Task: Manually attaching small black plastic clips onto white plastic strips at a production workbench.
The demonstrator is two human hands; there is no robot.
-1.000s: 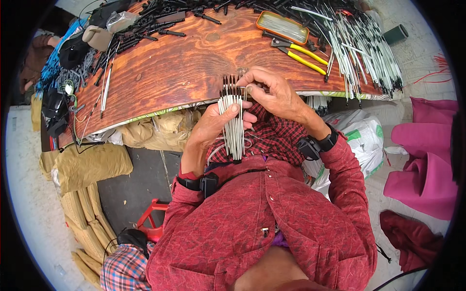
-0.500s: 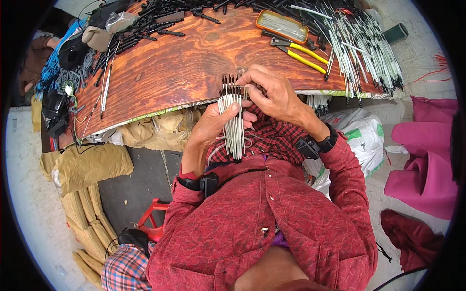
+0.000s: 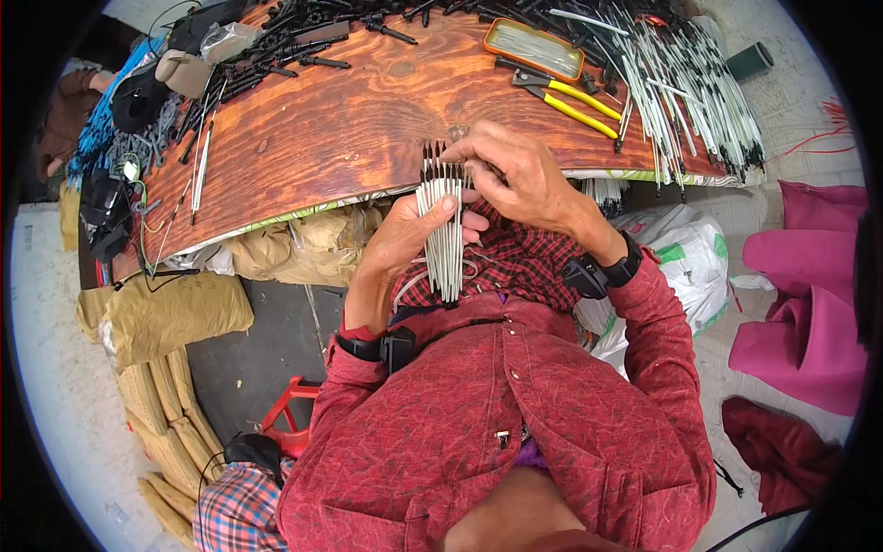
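A bundle of thin white rods with black tips stands fanned out in my left hand, just off the table's near edge. My left thumb presses across the rods' front, and the fingers curl behind them. At the bundle's upper right, my right hand is closed, its thumb and index finger bent together near the black tips. Whatever lies between those fingertips is too small to make out.
Yellow-handled pliers and an orange-rimmed tray of clear thin pieces lie on the wooden table. A pile of white rods covers its right end; black parts line the back. A brown-wrapped package sits at lower left.
The bundle and my left hand have shifted very slightly to the right. My right hand keeps nearly the same place at the tips.
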